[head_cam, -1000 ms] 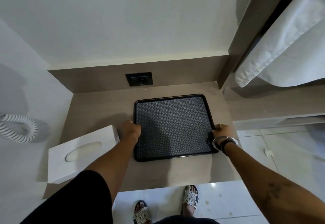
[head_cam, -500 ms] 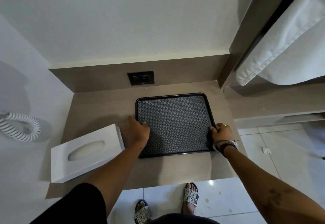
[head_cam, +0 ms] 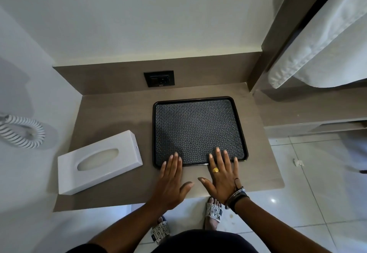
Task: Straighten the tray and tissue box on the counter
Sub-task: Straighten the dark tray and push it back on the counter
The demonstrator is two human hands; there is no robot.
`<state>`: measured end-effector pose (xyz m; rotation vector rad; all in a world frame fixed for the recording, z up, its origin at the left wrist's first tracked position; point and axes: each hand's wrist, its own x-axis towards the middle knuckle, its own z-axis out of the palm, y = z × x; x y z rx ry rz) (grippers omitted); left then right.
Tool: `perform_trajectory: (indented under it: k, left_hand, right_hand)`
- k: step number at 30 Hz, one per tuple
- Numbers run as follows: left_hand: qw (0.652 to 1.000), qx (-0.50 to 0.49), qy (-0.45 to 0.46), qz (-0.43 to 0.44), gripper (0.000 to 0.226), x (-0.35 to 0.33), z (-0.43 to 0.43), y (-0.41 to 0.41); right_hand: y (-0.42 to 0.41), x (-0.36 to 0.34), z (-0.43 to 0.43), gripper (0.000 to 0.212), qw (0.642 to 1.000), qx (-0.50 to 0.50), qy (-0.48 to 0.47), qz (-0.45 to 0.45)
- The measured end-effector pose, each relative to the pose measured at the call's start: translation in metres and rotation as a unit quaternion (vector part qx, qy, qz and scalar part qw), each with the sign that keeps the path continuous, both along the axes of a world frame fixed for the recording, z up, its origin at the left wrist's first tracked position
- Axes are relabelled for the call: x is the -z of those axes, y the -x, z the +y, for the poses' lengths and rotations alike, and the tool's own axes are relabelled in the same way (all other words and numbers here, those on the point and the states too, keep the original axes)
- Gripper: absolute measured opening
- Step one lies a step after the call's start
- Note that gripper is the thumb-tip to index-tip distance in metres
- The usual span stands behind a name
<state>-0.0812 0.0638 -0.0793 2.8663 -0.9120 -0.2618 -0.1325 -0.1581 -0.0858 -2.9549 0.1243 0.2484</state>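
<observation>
Fingers of both hands lie flat and spread, gripping nothing: the left hand (head_cam: 170,181) and the right hand (head_cam: 222,175) rest palm-down on the counter (head_cam: 111,195), their fingertips reaching over the near rim of the tray (head_cam: 198,129). To the left, apart from the tray, the white tissue box (head_cam: 99,161) sits skewed, a tissue showing in its oval slot. The dark patterned tray holds nothing else and lies roughly square to the back wall, with a black wall socket (head_cam: 159,78) beyond it and a coiled white cord (head_cam: 21,131) at far left.
</observation>
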Motion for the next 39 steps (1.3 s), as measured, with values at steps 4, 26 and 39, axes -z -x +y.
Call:
perform_trajectory:
  k: [4,26,39]
  left_hand:
    - [1.000,0.010,-0.019,0.013,0.090,-0.001,0.004,0.001]
    - [0.997,0.020,-0.054,0.050,0.098,-0.011,-0.016,-0.084]
    - [0.999,-0.007,0.046,-0.025,0.098,-0.042,0.010,-0.101]
  right_hand:
    - [0.007,0.003,0.006,0.089,1.000,0.003,0.004,0.027]
    - [-0.072,-0.001,-0.010,0.088,0.999,0.032,-0.013,0.001]
    - [-0.061,-0.015,0.024,0.087,0.997,-0.033,-0.044,-0.052]
